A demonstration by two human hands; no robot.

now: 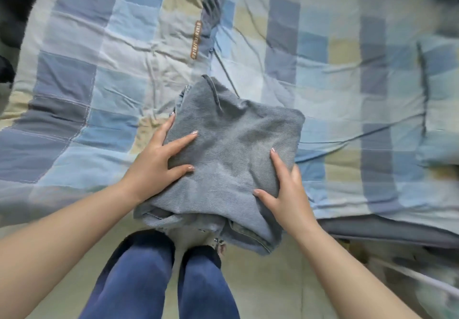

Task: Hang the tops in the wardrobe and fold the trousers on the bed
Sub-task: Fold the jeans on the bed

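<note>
Denim trousers (231,150) folded at the bed (347,95) edge, my left hand (159,167) and right hand (285,194) spread flat, pressing them so the fold holds.

1 folded trousers (223,159), 2 hands (154,162).
</note>
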